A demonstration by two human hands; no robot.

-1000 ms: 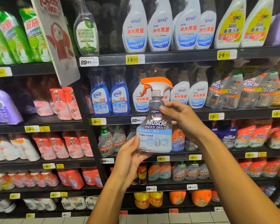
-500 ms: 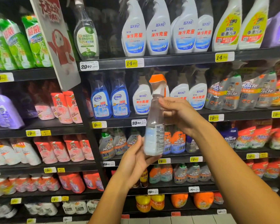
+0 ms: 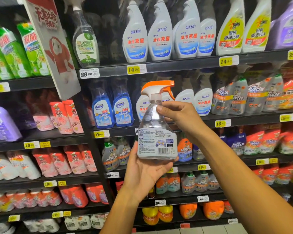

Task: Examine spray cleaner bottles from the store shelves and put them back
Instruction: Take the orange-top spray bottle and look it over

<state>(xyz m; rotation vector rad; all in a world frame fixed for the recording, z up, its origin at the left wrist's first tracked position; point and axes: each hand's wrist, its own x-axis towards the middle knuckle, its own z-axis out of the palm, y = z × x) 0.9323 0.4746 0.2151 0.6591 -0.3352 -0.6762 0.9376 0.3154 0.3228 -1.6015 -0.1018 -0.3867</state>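
Clear plastic, orange-and-white trigger on top: that was the spray cleaner bottle (image 3: pixel 156 132) I held upright in front of the dark store shelves (image 3: pixel 176 64), its back label with fine print and a barcode turned toward me. My left hand (image 3: pixel 145 171) cupped the base from below, fingers curled up around the bottom edge, while my right hand (image 3: pixel 179 117) pinched the narrow neck just under the trigger. Behind it stood a row of white spray bottles with blue labels (image 3: pixel 202 102).
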